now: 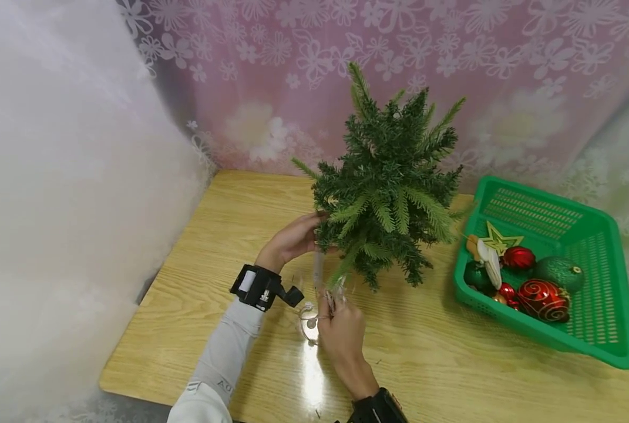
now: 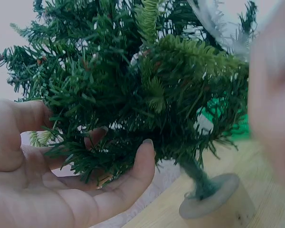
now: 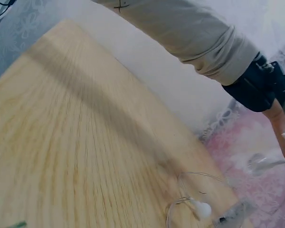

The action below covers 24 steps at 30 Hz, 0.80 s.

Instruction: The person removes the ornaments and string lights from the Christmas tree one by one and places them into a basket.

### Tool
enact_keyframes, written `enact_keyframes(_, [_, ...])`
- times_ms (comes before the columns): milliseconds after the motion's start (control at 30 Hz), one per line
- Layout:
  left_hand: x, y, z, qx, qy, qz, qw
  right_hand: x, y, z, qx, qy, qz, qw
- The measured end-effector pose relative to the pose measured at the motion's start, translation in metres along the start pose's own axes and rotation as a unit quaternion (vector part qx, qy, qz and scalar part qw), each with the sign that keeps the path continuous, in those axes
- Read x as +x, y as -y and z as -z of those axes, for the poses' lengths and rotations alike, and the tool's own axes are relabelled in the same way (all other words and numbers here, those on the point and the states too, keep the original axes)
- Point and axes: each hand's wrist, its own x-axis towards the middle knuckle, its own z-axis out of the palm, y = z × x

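A small artificial Christmas tree (image 1: 388, 176) stands on the table, its round wooden base (image 2: 218, 202) visible in the left wrist view. My left hand (image 1: 295, 238) is at the tree's lower left side, fingers curled round a low branch (image 2: 109, 156). Just in front of the tree, my right hand (image 1: 342, 332) pinches a bundle of thin clear wire, apparently string lights (image 1: 309, 323), whose loop hangs to the left. In the right wrist view the wire carries a round white bulb (image 3: 202, 210), beside a clear piece (image 3: 235, 213) of unclear kind. The right fingertips are partly hidden.
At the right, a green plastic basket (image 1: 549, 202) holds red and green baubles (image 1: 544, 299), a gold-green star (image 1: 500, 239) and other ornaments. The wooden table (image 1: 187, 329) meets a pink flowered curtain (image 1: 272, 76) behind and a white sheet (image 1: 71, 205) at the left.
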Motion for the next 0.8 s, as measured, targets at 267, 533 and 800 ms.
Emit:
enact_keyframes(267, [0.000,-0.003,-0.005,-0.015,0.011,-0.006,0.9998,-0.004,-0.003,0.012,0.026,-0.042,0.098,0.994])
enact_keyframes(533, [0.001,-0.002,-0.004,0.015,-0.013,0.001,0.9998,-0.008,-0.017,-0.006,-0.035,0.073,0.004,0.997])
enact_keyframes(800, [-0.004,-0.004,-0.007,0.087,-0.027,0.008,0.9958,0.012,-0.029,-0.019,-0.044,0.102,-0.084,0.990])
